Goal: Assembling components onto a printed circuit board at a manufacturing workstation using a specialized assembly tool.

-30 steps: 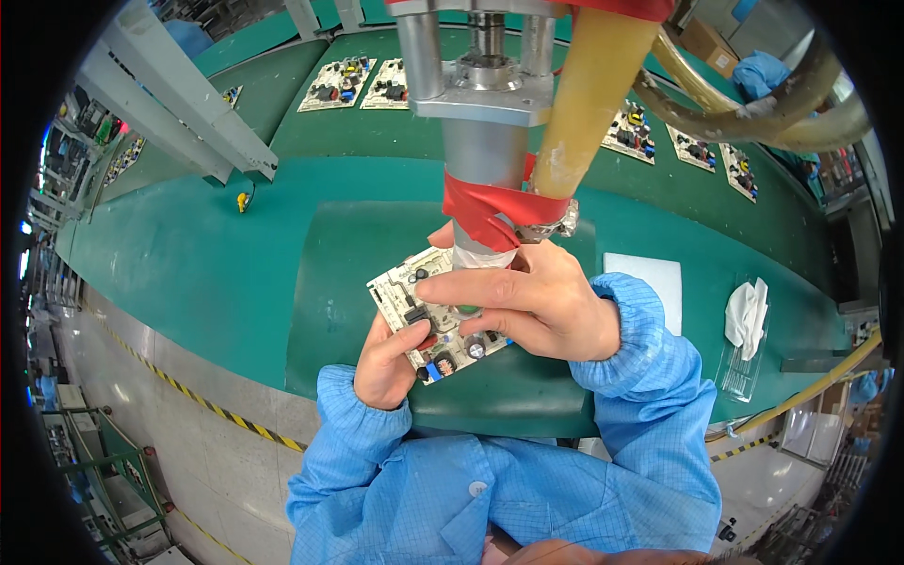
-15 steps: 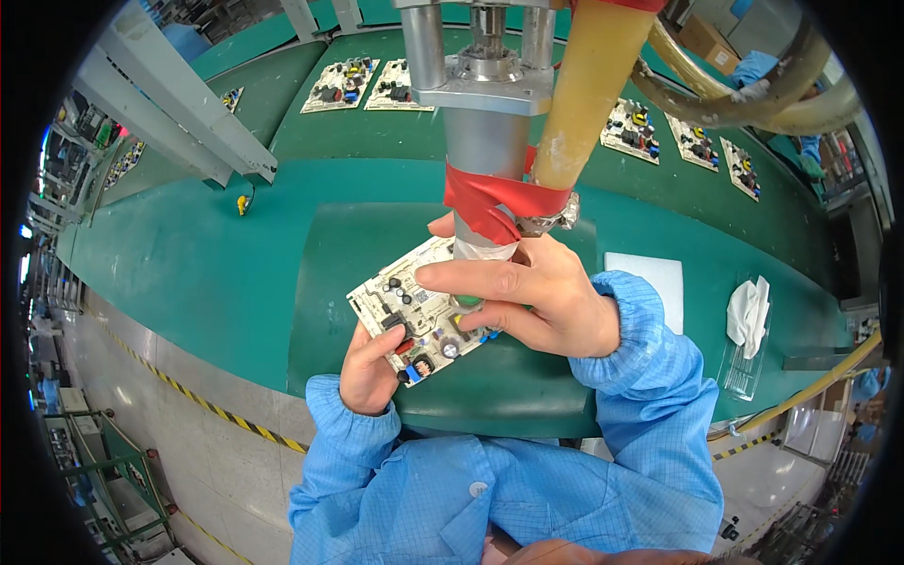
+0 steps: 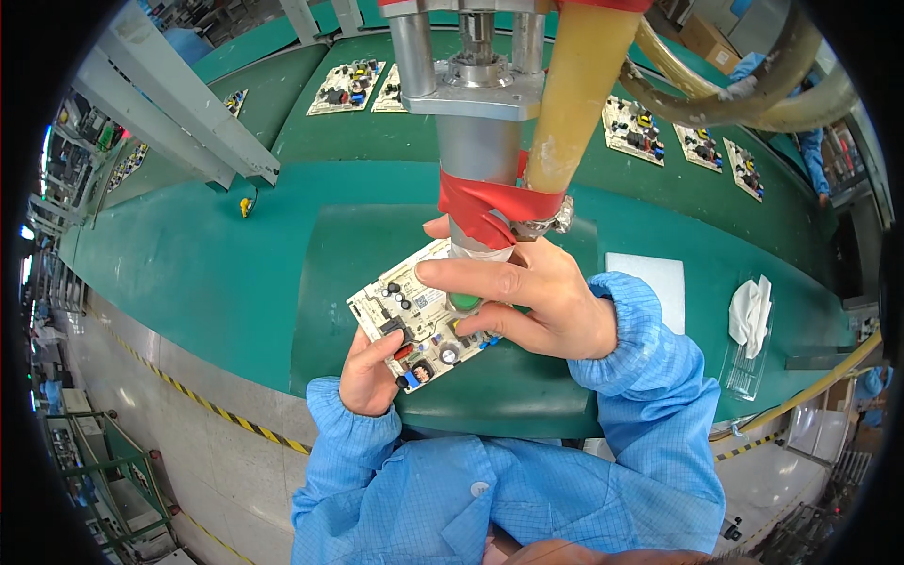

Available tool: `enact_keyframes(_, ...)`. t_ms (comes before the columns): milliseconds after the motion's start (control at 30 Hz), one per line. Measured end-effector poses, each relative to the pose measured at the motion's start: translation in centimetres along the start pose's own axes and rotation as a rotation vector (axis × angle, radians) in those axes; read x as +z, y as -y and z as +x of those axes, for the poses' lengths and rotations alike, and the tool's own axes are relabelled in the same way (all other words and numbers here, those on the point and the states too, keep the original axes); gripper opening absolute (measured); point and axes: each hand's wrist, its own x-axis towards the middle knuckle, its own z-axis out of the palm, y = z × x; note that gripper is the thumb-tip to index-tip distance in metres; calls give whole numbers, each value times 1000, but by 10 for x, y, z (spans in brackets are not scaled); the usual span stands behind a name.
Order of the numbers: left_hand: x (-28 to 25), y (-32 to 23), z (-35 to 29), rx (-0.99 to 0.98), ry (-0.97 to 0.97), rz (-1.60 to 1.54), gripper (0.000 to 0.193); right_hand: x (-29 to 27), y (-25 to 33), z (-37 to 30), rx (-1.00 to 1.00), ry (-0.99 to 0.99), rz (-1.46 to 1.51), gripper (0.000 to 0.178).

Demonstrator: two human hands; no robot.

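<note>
1. Green mat (image 3: pixel 330 259) lies lowest.
2. Metal tool (image 3: pixel 478 146), wrapped in red tape, hangs above it.
3. Right hand (image 3: pixel 556 306) curls around the tool's lower end.
4. Circuit board (image 3: pixel 424 325) is over the mat, beneath the tool.
5. Left hand (image 3: pixel 368 379) grips the board's left side.

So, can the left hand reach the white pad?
Probably not: the left hand holds the circuit board, and the right hand and blue sleeve lie between it and the white pad.

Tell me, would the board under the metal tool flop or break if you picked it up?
The board is probably stiff: it looks flat, without sagging. It may be fragile, since many small parts stick up from its top.
</note>
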Motion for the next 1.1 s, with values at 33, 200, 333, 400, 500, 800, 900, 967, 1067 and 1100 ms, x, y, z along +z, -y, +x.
enact_keyframes(33, -2, -1, -1, 34, -26, 52, 62, 1, 0, 0, 7, -19, 23, 54)
enact_keyframes(200, -15, -11, -8, 75, -95, 100, 63, -1, -4, 2, -16, -17, -13, 56)
enact_keyframes(333, -15, -15, -10, 66, -88, 95, 63, 0, -7, 6, -18, -15, -52, 55)
enact_keyframes(400, -17, -16, -10, 37, -87, 82, 64, 4, -8, 6, -18, -26, -23, 55)
enact_keyframes(500, -23, -16, -11, 20, -78, 86, 65, 7, -7, 7, -8, -38, 3, 53)
enact_keyframes(800, -29, -21, -14, 12, -77, 75, 66, 11, -9, 10, -19, -53, -16, 53)
enact_keyframes(900, -31, -22, -13, 0, -58, 60, 64, 10, -8, 11, -19, -45, -26, 53)
enact_keyframes(967, -30, -23, -13, -5, -59, 57, 62, 10, -10, 11, -15, -39, -22, 53)
enact_keyframes(1067, -33, -25, -14, -35, -83, 49, 57, 11, -12, 11, -18, -28, -49, 53)
enact_keyframes(1100, -35, -25, -14, -56, -108, 43, 54, 11, -11, 12, -26, -31, -47, 54)
